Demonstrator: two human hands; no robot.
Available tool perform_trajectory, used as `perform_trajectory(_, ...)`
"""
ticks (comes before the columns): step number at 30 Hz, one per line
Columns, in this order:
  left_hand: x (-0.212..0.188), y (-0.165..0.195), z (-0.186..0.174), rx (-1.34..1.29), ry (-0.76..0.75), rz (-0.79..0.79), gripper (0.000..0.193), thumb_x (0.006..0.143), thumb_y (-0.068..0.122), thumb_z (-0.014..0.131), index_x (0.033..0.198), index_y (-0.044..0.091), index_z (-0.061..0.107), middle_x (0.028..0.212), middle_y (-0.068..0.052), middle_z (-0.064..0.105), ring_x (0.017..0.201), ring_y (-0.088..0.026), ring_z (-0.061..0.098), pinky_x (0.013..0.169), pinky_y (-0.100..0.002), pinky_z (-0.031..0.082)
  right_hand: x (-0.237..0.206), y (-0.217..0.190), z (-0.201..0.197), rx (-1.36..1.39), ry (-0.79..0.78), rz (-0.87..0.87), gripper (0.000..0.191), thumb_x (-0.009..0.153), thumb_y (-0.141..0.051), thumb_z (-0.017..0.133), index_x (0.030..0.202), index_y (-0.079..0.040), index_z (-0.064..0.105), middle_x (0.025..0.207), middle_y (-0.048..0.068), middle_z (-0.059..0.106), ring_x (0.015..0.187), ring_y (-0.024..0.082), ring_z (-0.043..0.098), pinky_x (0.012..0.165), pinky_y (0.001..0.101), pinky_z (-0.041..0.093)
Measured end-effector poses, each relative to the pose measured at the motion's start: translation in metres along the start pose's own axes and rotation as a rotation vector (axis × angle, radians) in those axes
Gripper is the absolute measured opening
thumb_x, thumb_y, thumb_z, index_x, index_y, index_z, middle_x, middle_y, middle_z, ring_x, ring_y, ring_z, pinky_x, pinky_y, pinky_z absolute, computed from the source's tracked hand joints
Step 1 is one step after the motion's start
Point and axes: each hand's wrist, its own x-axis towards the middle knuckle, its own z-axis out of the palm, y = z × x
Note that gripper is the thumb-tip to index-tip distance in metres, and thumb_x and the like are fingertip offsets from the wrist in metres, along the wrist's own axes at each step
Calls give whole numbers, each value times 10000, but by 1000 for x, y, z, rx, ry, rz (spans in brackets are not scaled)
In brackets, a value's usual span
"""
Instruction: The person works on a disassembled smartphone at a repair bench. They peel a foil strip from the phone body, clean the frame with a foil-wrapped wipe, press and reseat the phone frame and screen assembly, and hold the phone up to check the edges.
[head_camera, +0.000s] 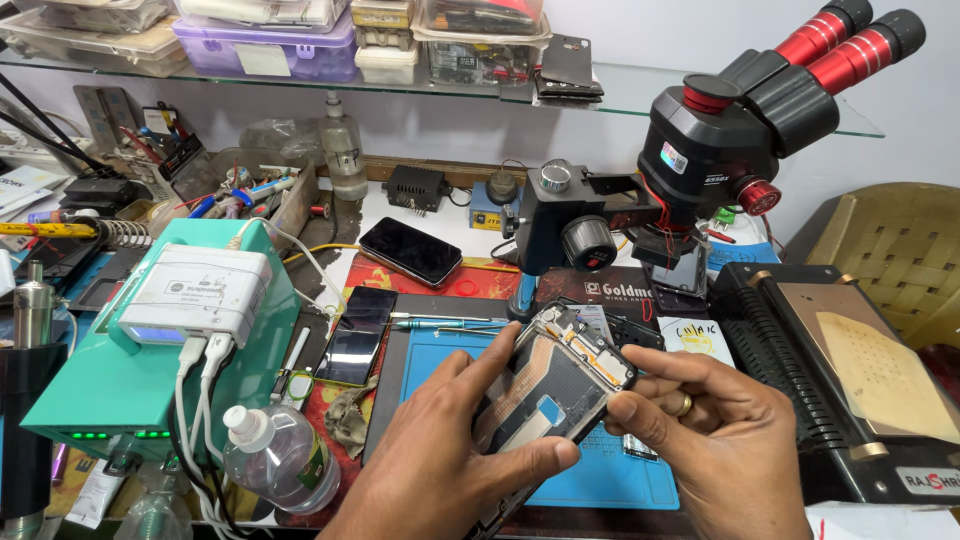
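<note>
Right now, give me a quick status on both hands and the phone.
Left hand and right hand both grip the opened phone, tilted above the blue mat. Microscope stands behind, apart. Nothing between hands and phone.

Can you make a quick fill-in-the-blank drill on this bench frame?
1. Both hands hold an opened black ____ with its back cover off.
2. The right hand wears a gold ____ on one finger.
3. The black stereo microscope has two ____ eyepiece tubes.
4. The clear plastic bottle lies beside the ____ box.

Missing: smartphone; ring; red; green
</note>
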Motion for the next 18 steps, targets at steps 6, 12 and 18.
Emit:
perform_trajectory(6, -3, 12, -3, 156, 24, -82, 1168, 689, 625, 814, 1636, 209, 270, 1166, -121, 607, 1075, -291, 678, 891, -428, 531, 1, 9, -2, 52, -53, -102, 409, 761, 49, 811, 1164, 73, 751, 776, 108, 711, 703, 107, 660, 636, 274, 582)
perform_trajectory(12, -3, 11, -3, 256, 80, -57, 1158, 689, 618, 833, 1629, 231, 279, 1099, -139, 594, 1032, -328, 671, 859, -455, 535, 2, 16, 1, 30, -38, -66, 389, 747, 57, 801, 1132, 63, 749, 766, 111, 726, 696, 120, 688, 640, 293, 611)
perform_trajectory(18, -3, 2, 4, 325, 163, 1, 1189, 683, 603, 861, 1652, 228, 281, 1063, -143, 582, 998, -340, 668, 814, -477, 541, 3, 23, 1, 41, -46, -106, 387, 756, 59, 813, 1138, 64, 749, 772, 100, 705, 698, 109, 662, 646, 286, 604)
